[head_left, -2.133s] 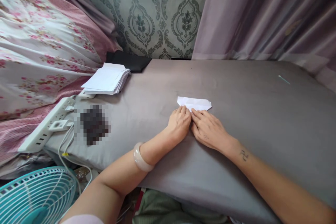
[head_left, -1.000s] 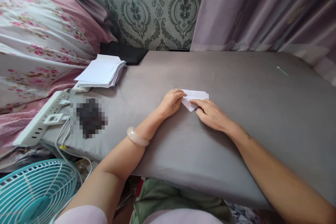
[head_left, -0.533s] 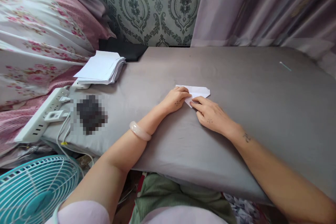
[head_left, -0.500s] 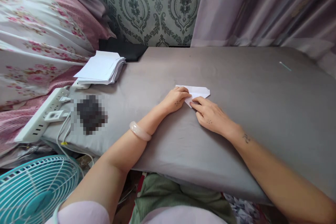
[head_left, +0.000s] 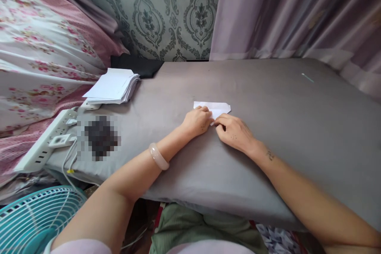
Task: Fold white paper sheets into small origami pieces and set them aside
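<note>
Fingers of left hand [head_left: 197, 121] and right hand [head_left: 233, 134] pressed together, flat on folded white paper [head_left: 214, 107] on grey bed [head_left: 268, 99].

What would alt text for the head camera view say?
Two bare hands, left hand and right hand, press on a small folded white paper lying on a grey mattress. A paper stack lies far left.

The scene is viewed from one head-worn camera, aimed forward and down across the grey surface [head_left: 268, 99], near the hands; the far wall [head_left: 166, 12] and left bedding [head_left: 38, 55] are included.
</note>
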Demonstrator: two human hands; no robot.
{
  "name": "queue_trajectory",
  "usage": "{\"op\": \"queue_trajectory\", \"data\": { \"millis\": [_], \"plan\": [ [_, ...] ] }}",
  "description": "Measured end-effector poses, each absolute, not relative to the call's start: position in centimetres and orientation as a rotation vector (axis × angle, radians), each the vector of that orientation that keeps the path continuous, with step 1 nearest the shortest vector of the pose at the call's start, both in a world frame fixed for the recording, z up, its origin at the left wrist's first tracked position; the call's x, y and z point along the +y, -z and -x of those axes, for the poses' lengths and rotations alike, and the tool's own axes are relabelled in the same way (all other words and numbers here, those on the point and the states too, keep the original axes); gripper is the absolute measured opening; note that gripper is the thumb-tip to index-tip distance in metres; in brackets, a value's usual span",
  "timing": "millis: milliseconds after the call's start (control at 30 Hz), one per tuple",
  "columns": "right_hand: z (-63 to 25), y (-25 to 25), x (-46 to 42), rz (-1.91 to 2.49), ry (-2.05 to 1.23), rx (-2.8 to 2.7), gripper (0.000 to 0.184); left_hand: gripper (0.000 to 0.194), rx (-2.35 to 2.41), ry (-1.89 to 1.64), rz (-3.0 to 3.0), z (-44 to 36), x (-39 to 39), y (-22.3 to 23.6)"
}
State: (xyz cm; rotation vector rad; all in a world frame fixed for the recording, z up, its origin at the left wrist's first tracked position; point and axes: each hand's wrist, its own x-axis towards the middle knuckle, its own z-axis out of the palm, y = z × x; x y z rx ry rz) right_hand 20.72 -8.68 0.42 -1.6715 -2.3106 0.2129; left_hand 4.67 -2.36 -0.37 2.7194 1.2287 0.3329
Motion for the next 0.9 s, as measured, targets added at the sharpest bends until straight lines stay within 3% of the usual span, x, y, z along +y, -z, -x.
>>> {"op": "queue_trajectory", "data": {
  "millis": [167, 333, 600, 900],
  "plan": [
    [-21.7, 0.9, -7.8, 1.648, -0.120, -2.340, 0.048, 0.030, 1.281, -0.205, -2.751, -5.3, -3.6, -0.1],
    [-22.8, 1.2, -8.1, 1.922, -0.024, -2.286, 0.054, 0.033, 1.294, -0.298, -2.751, -4.9, -3.6, 0.6],
    [-24.8, 0.0, -3.6, 1.822, -0.024, -2.086, 0.036, 0.037, 1.437, -0.305, -2.719, -5.1, -4.5, 0.6],
    [-23.1, 1.6, 0.0, 1.604, -0.147, -2.202, 0.035, 0.033, 1.488, -0.300, -2.702, -5.3, -5.0, 0.3]
  ]
}}
